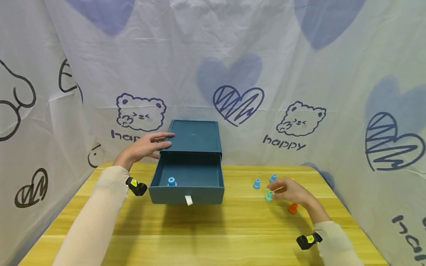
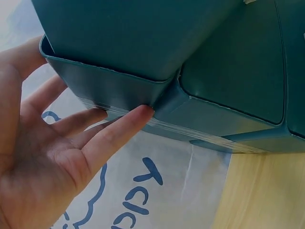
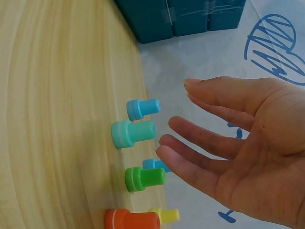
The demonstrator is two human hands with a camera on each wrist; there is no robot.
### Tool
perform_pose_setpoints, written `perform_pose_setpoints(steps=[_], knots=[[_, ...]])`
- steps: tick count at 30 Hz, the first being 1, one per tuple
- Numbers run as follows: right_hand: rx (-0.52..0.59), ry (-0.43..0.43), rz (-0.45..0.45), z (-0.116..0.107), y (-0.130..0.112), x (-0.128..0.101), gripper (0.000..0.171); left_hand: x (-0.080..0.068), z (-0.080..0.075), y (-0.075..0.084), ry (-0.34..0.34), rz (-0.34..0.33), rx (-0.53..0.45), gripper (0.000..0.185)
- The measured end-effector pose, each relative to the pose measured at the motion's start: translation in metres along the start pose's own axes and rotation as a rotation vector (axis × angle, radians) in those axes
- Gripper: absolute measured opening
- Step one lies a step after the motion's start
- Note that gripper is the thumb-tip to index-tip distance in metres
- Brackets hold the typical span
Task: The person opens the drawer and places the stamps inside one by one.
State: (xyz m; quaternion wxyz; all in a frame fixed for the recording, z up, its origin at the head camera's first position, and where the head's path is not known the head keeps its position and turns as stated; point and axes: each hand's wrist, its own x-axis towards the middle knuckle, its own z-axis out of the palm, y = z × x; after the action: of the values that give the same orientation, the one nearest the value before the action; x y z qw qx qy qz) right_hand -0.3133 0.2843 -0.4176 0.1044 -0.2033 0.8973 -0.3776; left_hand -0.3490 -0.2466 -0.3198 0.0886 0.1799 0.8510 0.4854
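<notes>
Teal box [image 1: 195, 136]: its drawer [image 1: 206, 195] is pulled well out at the front, and a white tab [image 1: 188, 200] is fixed to the front panel.
Blue piece in the drawer [image 1: 171, 181]: it is lodged just behind the front wall, left of the middle, and is untouched by either hand.
Left hand [image 1: 144, 147]: it is placed at the left side of the box, by which the box seems to be steadied; its fingers [image 2: 121, 130] are spread, with contact made at the box's edge, and nothing is pinched.
Right hand [image 1: 290, 190]: it is held over the loose pieces, beside the mint one; its fingers are parted and loosely bent, and nothing is gripped.
Pieces on the tabletop [image 1: 199, 240]: six are counted, all stood on their wide ends: mint [image 3: 133, 133], two blue [image 1: 257, 184] [image 1: 273, 178], green [image 3: 145, 179], orange-red [image 1: 293, 208] and yellow [image 3: 170, 215]; the green one is hidden in the head view.
Done: the drawer is opened, and one piece is contained in it.
Left: six pieces are found outside, none of them lifted; an early stage is judged from that count.
Nearest piece: the mint one is most closely approached, though a gap is shown in the right wrist view.
</notes>
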Motion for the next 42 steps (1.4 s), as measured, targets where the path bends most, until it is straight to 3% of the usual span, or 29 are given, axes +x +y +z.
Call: perform_pose_setpoints(steps=[31,42], knots=[[0.01,0.112,0.037,0.031,0.011,0.02,0.042,-0.002,0.0,-0.005,0.024,-0.011,-0.047,0.061],[-0.005,0.157,0.128,0.037,0.019,0.022,0.036,-0.001,0.002,-0.006,0.022,-0.013,-0.041,0.06]])
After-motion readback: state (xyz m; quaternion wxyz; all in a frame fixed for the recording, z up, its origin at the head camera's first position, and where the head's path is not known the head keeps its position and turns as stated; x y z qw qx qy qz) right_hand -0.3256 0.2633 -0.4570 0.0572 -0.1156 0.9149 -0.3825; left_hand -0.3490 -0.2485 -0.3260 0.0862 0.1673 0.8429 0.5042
